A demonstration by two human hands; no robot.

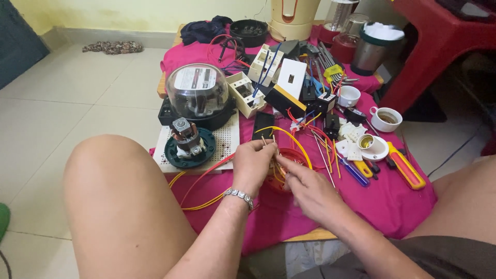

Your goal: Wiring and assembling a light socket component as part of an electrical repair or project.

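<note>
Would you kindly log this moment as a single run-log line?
left hand: pinching yellow wire | right hand: fingers on wire ends | under hands: red round part | surface: pink cloth

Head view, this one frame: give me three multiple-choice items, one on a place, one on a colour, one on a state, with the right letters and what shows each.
1. Where is the domed meter?
A. far left of the table
B. on the floor
C. in the right hand

2. What colour is the cloth on the table?
A. green
B. white
C. pink

3. What are the two hands doing?
A. resting on the knees
B. pinching wires together
C. holding a cup

Answers:
1 A: it stands behind the green round part.
2 C: pink shows under all the tools.
3 B: left hand and right hand meet at the yellow wires over a red round part.
</note>
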